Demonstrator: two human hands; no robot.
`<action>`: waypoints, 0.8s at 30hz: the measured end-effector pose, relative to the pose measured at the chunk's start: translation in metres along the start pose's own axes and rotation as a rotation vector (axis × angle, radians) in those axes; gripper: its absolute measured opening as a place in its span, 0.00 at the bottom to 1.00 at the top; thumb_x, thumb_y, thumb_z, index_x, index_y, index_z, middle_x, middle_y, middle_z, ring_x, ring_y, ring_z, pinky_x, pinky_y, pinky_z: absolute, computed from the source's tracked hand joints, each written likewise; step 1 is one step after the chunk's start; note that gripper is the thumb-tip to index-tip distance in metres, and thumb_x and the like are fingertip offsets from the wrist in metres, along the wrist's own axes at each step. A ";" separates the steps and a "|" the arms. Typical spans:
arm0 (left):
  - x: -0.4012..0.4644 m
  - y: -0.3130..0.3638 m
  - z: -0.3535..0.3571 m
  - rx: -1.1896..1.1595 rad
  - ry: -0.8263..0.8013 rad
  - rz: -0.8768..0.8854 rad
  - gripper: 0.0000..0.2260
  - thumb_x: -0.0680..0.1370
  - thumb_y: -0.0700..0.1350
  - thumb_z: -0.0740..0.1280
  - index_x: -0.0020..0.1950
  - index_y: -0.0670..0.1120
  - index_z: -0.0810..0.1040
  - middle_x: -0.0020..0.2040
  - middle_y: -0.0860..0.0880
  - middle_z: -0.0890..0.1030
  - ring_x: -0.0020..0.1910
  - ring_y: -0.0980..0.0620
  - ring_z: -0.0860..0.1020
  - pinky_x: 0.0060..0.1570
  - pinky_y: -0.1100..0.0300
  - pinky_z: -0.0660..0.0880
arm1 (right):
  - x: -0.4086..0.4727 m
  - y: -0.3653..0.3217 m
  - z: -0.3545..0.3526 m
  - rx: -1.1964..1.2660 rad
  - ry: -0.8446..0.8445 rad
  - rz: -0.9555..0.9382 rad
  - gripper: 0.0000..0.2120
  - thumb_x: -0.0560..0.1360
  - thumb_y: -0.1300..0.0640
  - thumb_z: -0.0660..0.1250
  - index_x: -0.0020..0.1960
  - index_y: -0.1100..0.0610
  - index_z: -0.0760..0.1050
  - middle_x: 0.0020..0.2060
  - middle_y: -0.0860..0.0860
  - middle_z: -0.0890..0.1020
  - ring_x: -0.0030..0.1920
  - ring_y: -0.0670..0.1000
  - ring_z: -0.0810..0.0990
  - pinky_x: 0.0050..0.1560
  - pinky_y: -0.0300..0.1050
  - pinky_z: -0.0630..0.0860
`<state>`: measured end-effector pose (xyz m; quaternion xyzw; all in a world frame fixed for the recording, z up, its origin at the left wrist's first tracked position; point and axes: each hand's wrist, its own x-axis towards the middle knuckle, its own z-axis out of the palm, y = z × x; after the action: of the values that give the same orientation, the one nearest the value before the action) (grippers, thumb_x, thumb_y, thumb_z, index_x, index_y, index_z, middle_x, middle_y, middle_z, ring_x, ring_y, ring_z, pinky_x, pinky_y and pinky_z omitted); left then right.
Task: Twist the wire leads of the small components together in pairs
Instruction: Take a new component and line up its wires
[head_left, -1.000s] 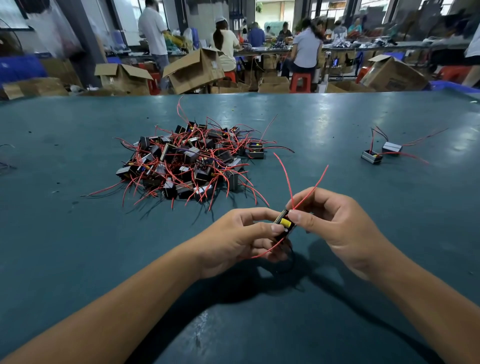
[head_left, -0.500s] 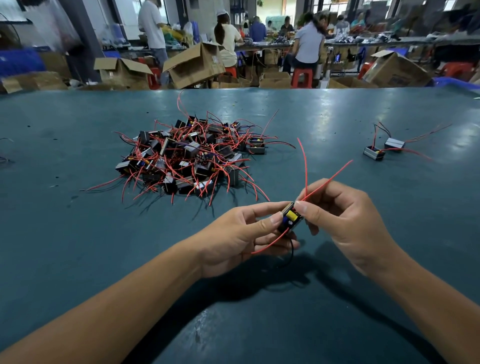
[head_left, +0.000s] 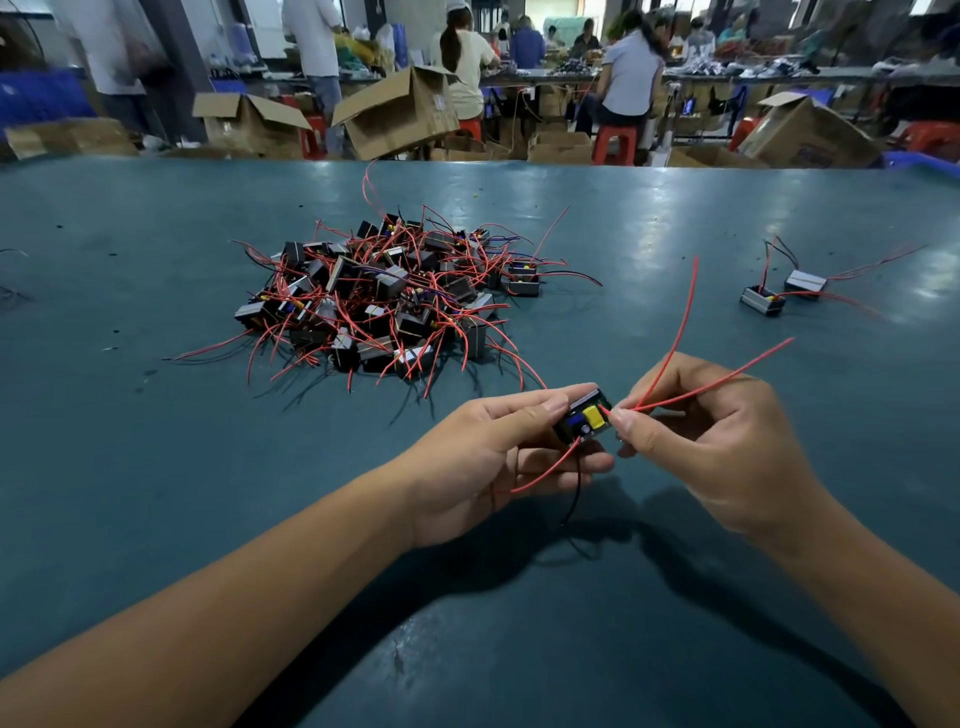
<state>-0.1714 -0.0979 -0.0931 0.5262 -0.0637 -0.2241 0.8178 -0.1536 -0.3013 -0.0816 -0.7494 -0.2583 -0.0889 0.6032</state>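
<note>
A small black component (head_left: 584, 420) with a yellow and a blue part on its face sits between the thumb and fingers of my left hand (head_left: 498, 457), above the table. My right hand (head_left: 711, 447) pinches two long red leads (head_left: 685, 332) close to where they leave the component; they fan up and to the right, apart from each other. A short red lead and a black lead (head_left: 574, 499) hang below the component. A heap of several like components (head_left: 384, 301) with tangled red wires lies beyond my left hand.
Two components (head_left: 784, 293) with red and black leads lie apart at the right on the green table (head_left: 156, 441). Cardboard boxes (head_left: 400, 111) and several people at benches stand past the far edge.
The component has turned so its yellow and blue face shows more fully. The two long red leads have swung rightward and spread, with my right hand's pinch now at their base.
</note>
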 end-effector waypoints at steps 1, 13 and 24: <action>0.001 0.000 0.000 0.001 0.003 0.012 0.14 0.79 0.47 0.67 0.62 0.48 0.83 0.58 0.43 0.84 0.54 0.45 0.84 0.62 0.50 0.76 | 0.000 0.001 0.000 -0.022 0.007 -0.005 0.06 0.69 0.55 0.73 0.40 0.56 0.77 0.33 0.55 0.82 0.33 0.60 0.80 0.36 0.53 0.78; -0.002 -0.003 0.000 0.355 0.096 0.169 0.10 0.80 0.40 0.69 0.60 0.46 0.81 0.49 0.41 0.86 0.45 0.47 0.85 0.42 0.62 0.80 | -0.002 0.006 0.004 -0.107 -0.048 0.029 0.06 0.70 0.51 0.73 0.41 0.52 0.79 0.37 0.50 0.85 0.34 0.54 0.82 0.40 0.58 0.80; -0.001 -0.003 -0.004 0.512 0.058 0.150 0.06 0.80 0.40 0.68 0.55 0.41 0.81 0.48 0.44 0.87 0.46 0.48 0.84 0.44 0.57 0.76 | -0.004 0.009 0.009 -0.139 -0.077 0.034 0.07 0.69 0.49 0.73 0.41 0.52 0.79 0.36 0.49 0.84 0.34 0.56 0.81 0.37 0.57 0.80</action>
<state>-0.1715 -0.0952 -0.0974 0.7160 -0.1336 -0.1240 0.6739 -0.1537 -0.2952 -0.0935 -0.7967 -0.2618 -0.0675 0.5406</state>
